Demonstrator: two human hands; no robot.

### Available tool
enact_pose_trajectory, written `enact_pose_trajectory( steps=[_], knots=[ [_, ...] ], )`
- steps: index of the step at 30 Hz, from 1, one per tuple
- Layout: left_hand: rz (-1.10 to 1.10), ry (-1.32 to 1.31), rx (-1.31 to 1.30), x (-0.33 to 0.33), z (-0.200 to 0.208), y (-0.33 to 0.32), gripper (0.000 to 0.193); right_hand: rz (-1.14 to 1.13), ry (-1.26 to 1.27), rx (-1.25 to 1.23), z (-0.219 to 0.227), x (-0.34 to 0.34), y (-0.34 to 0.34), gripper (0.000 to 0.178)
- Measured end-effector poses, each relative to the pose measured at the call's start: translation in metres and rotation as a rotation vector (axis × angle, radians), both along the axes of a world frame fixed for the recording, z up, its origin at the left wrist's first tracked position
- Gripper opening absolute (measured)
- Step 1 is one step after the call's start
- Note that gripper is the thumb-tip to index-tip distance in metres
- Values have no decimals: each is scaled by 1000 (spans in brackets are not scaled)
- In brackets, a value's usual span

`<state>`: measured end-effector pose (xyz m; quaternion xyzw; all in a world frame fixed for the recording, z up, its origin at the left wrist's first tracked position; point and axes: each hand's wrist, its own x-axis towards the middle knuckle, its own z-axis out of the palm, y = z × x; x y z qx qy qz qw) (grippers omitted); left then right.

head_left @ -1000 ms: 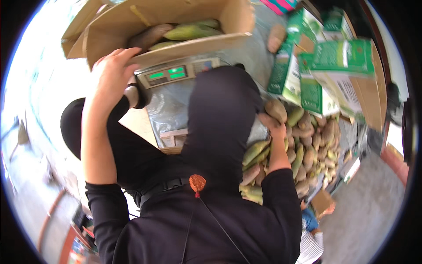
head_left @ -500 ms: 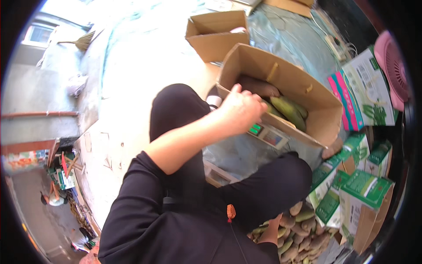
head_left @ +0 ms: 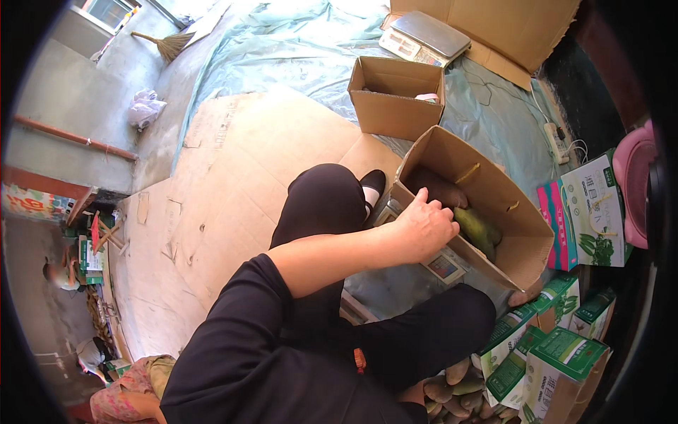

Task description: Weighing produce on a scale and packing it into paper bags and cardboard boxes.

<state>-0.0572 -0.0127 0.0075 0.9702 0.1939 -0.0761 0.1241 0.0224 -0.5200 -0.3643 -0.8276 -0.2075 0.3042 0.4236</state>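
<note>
My left hand (head_left: pixel 425 227) is at the near wall of an open cardboard box (head_left: pixel 521 277), its fingers curled over the rim. Inside that box lie green radishes (head_left: pixel 480 233) and a browner, soil-coloured one (head_left: pixel 436 186). The box stands on a digital scale (head_left: pixel 445 266), whose panel shows below my hand. Down beside my folded leg, my right hand (head_left: pixel 415 393) reaches to a pile of muddy radishes (head_left: pixel 462 404); only a bit around the wrist shows, and its fingers are hidden.
A smaller open carton (head_left: pixel 399 116) stands beyond the box, with another scale (head_left: pixel 429 37) behind it. Green-and-white printed boxes (head_left: pixel 571 353) crowd the right, near a pink fan-like appliance (head_left: pixel 634 184). A power strip (head_left: pixel 556 143) lies far right. Other people (head_left: pixel 127 396) are at lower left.
The view has shifted, so the scene sits lower and more to the right. My left hand remains at the box rim. Less of my right arm shows now.
</note>
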Motion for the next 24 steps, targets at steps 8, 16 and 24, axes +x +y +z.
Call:
enact_pose_trajectory(
  steps=[8,16,24],
  knots=[
    [-16,-125,118,-1,3,-3,26,-252,-24,127,44,68,46,41],
    [89,-30,101,-8,15,13,12,-348,-380,112,293,123,174,72],
    [108,-81,70,-11,12,16,10,35,-311,457,423,142,303,70]
  ],
)
